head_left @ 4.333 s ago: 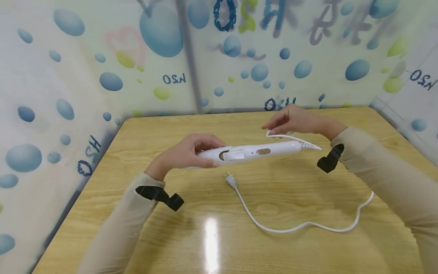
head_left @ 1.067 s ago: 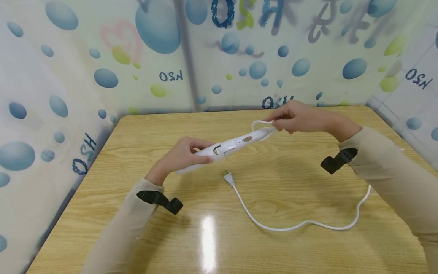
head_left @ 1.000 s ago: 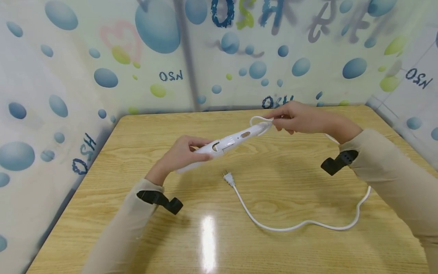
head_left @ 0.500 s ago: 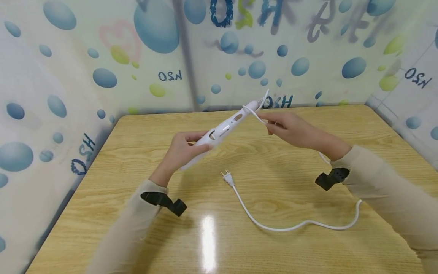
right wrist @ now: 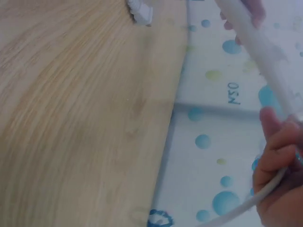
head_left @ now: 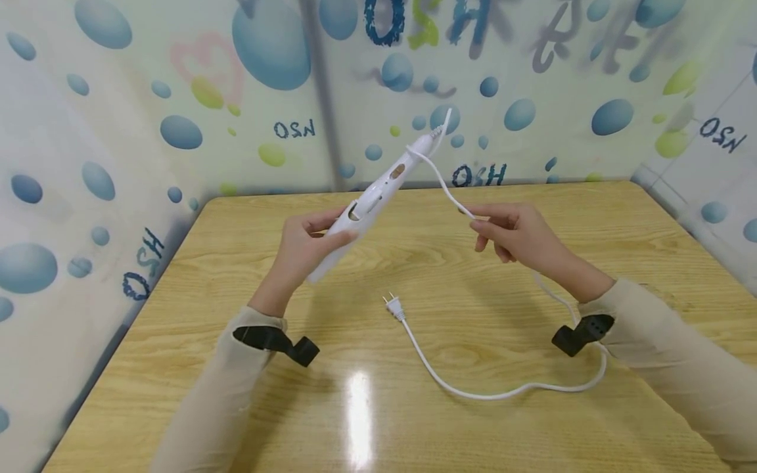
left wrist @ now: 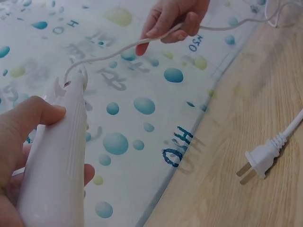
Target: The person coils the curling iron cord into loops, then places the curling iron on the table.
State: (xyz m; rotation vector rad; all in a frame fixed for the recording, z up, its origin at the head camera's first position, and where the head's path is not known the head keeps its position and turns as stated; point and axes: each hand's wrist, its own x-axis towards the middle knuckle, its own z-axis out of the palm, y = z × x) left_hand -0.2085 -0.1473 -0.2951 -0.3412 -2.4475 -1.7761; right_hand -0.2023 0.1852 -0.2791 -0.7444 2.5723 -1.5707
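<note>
From my end I have the left hand with its fingers clamped round the lower part of a slim white plastic wand, tilted in the air, cord end uppermost; the right hand has its fingers pinched on a thin white cable to the wand's right; the cable crosses the wand's upper end, so I judge one turn at most made and winding barely begun; the rest runs loose to a white two-pronged plug on the pale wood-grained bench below the wand, and looks left to wind; behind the wand, a bubble-printed wall covering carries blue-and-green lettering like "OSH", perhaps H2O reversed, and a smaller dark inscription like N2O reversed; I can read no brand on wand or plug.
</note>
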